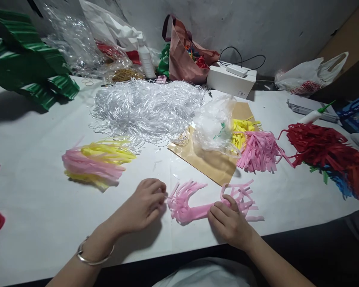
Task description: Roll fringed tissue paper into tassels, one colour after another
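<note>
Pink fringed strip of thin, tissue-like material (201, 212) lies near the front edge of the white-covered surface (36, 239), between the two hands, with loose fringe at both ends and a smooth, narrow band across the middle. The left hand (151, 201) is at the left fringe, fingers bent and nearly closed; a thin pale strand (167, 197) runs from its fingertips to the fringe and appears to be pinched there. The right hand (229, 221) is over the right end of the band, fingers curled down, and appears to have hold of it against the surface; the exact contact beneath the fingers is hidden. Beyond the left hand, well apart from the strip, a loose pink and yellow bundle of fringe (97, 161) lies flat. Behind the strip, a flat brown paper sheet (208, 165) lies partly under a crumpled clear plastic bag (212, 127), and a large heap of shiny white cord (146, 107) spreads beyond. In this inspector's judgement, the step in hand is arrangement of the strip: one end steadied while a strand at the other is handled. The next move appears to call for a steady right hand, a light left pinch, and care against tearing or tangling the fringe.
</note>
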A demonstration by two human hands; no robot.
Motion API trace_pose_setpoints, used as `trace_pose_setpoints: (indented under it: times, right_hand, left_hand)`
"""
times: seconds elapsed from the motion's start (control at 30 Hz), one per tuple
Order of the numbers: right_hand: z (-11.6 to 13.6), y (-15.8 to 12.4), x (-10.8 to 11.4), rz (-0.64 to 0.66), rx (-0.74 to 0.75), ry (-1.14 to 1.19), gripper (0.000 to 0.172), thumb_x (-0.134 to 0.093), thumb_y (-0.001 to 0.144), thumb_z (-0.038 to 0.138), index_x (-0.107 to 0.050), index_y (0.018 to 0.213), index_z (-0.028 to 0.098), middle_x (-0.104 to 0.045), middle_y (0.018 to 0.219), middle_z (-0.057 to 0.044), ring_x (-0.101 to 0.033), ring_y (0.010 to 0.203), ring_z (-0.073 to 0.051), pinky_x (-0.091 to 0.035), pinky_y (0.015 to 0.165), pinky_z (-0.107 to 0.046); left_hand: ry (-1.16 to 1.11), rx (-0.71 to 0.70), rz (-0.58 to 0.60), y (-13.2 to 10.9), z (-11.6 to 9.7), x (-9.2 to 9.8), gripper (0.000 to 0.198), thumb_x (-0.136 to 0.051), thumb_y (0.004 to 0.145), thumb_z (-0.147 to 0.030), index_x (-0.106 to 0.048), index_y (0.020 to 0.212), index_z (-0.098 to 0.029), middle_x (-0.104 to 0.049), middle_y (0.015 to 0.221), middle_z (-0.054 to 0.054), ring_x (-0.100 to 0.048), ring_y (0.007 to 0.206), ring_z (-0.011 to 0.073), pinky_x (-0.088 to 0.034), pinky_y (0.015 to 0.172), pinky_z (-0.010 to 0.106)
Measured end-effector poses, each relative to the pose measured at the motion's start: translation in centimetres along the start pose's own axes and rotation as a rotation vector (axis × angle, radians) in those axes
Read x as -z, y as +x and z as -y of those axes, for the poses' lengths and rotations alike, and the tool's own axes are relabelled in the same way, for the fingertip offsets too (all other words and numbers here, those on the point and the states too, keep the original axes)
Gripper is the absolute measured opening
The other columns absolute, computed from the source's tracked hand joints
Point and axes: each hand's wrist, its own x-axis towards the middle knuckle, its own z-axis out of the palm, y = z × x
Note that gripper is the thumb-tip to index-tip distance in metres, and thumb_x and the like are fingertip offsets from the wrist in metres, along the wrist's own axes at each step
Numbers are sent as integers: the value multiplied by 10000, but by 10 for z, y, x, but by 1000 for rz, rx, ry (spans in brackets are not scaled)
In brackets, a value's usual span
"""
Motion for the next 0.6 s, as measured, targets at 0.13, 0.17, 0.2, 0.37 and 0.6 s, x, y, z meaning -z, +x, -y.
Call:
trace_pose_setpoints:
  times: [0.13, 0.17, 0.2, 0.37, 0.6]
  right_hand:
    - [1, -1, -1, 12, -13, -5, 289, -437, 935, -15, -675, 882, 141, -692, 857, -41, -597, 865, -171, -338, 1079, -456]
    - [1, -2, -2, 13, -20, -3, 293, -433, 939, -12, -674, 883, 146, -690, 852, -38, -596, 861, -169, -340, 1077, -452]
    - [1, -2, -2, 16, -29, 1, 295, -430, 944, -8, -672, 888, 150, -687, 846, -37, -596, 858, -168, -341, 1075, -449]
    - [2, -7, -6, 19, -82, 89, 268, -418, 981, 47, -658, 913, 146, -679, 830, -45, -600, 854, -174, -334, 1069, -459]
    - [0, -8, -6, 57, -278, 225, 126, -526, 986, 170, -625, 909, 174, -653, 834, -21, -585, 824, -162, -357, 998, -422]
  left_hand:
    - [200, 159, -343, -10, -8, 2, 215, -529, 875, -176, -594, 1071, -237, -536, 1257, 96, -507, 1154, 335, -405, 965, 559]
    - [207, 176, -435, -9, -21, -4, 257, -545, 895, -181, -560, 1146, -232, -515, 1286, 116, -499, 1170, 341, -407, 976, 573]
    - [193, 163, -461, -6, -37, -12, 324, -563, 902, -160, -521, 1216, -228, -504, 1306, 133, -494, 1182, 335, -413, 992, 572]
    - [7, -160, -206, 21, -106, -74, 258, -474, 945, -72, -555, 1178, -149, -663, 1086, 116, -605, 975, 248, -557, 841, 399]
    - [116, 8, -97, 27, -90, -95, 157, -489, 948, -68, -604, 950, -176, -660, 948, 70, -599, 835, 245, -516, 690, 385]
